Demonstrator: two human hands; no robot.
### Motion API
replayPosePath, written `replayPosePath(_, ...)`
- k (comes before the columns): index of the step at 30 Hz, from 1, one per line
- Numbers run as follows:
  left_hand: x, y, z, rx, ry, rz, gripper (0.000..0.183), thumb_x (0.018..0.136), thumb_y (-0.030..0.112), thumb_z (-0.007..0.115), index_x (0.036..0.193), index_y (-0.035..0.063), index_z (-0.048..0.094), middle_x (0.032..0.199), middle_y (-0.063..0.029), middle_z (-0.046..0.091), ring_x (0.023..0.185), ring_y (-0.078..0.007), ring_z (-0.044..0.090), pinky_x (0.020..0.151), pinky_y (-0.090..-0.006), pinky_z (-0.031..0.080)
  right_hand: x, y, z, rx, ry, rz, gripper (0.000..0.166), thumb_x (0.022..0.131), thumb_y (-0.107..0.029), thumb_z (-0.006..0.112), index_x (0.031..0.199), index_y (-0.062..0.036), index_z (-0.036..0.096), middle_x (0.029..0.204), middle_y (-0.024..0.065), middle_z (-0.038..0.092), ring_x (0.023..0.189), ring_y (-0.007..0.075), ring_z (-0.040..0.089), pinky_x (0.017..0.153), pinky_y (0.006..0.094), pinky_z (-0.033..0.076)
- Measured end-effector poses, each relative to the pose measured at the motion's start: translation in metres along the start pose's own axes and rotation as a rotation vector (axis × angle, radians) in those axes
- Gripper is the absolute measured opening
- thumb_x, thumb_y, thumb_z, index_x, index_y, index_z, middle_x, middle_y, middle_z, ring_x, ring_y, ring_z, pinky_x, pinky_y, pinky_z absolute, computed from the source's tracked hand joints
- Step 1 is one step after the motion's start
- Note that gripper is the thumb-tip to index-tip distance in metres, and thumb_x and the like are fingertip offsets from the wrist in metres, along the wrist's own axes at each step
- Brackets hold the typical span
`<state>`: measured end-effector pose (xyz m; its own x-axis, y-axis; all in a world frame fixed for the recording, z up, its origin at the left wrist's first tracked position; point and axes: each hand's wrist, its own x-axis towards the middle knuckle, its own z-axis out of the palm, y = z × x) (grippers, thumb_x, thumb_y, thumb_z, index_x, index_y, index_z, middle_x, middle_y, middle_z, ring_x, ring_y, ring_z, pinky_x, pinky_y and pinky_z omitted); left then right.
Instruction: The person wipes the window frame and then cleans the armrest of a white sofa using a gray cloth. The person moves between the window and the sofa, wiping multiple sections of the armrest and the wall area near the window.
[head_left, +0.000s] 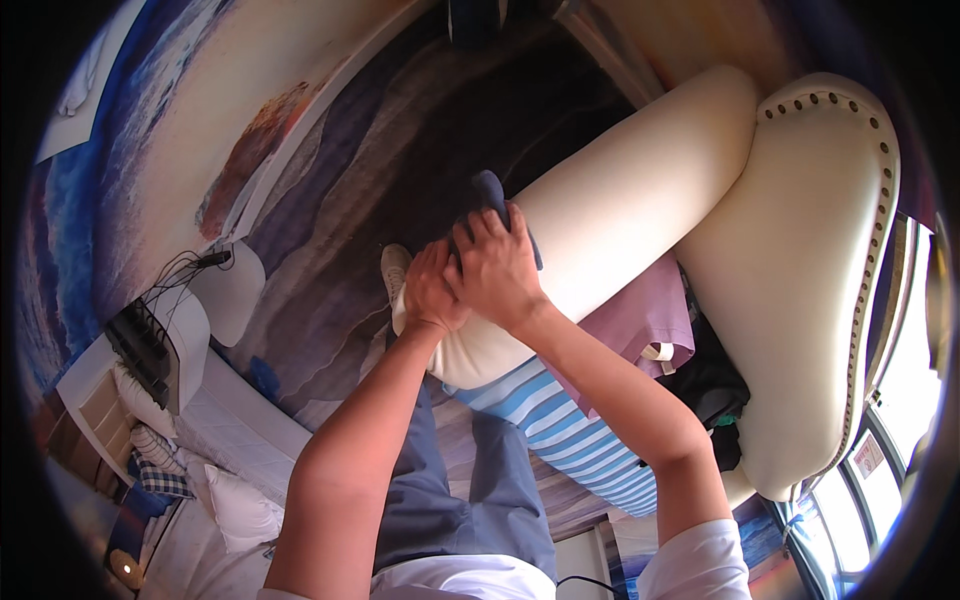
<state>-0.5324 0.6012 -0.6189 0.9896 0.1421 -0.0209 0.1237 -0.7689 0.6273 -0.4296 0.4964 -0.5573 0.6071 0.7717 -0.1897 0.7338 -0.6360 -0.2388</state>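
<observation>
A dark blue-grey cloth (491, 189) is bunched at the rounded end of a cream leather sofa armrest (622, 195). My right hand (495, 262) grips it from above, its fingers curled over the folds; a flap shows past the fingertips. Close against it on the left, my left hand (431, 289) has its fingers bent around the near part of the cloth, which is mostly hidden beneath both hands. Below the wrists, the armrest's leather looks creased.
A blue-and-white striped cover (577, 435) and a mauve fabric piece (652, 322) lie beside the armrest. The studded cream sofa back (795, 262) rises at right. A shoe (394, 270) shows left of the hands. White chairs (236, 292), cables and a pillow-covered bed stand farther left.
</observation>
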Motion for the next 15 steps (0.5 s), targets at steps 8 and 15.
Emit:
replayPosePath(8, 0.004, 0.009, -0.006, -0.121, 0.079, -0.028, 0.054, 0.088, 0.048, 0.042, 0.116, 0.0033, 0.055, 0.102, -0.0181, 0.062, 0.092, -0.0387, 0.058, 0.081, -0.0462, 0.046, 0.024, 0.248, -0.034, -0.182, 0.282, 0.41, 0.039, 0.087, -0.043, 0.055, 0.113, -0.0182, 0.07, 0.13, 0.0059, 0.057, 0.128, 0.025, 0.044, 0.112, 0.0477, 0.024)
replayPosePath(15, 0.002, 0.007, -0.003, -0.113, 0.08, -0.029, 0.065, 0.091, 0.056, 0.036, 0.118, -0.0006, 0.054, 0.103, -0.0215, 0.061, 0.094, -0.0412, 0.058, 0.083, -0.0471, 0.045, -0.001, 0.092, -0.003, 0.087, 0.305, 0.284, 0.045, 0.076, -0.04, 0.062, 0.106, -0.0062, 0.068, 0.117, 0.0159, 0.059, 0.118, 0.0299, 0.05, 0.106, 0.0483, 0.033)
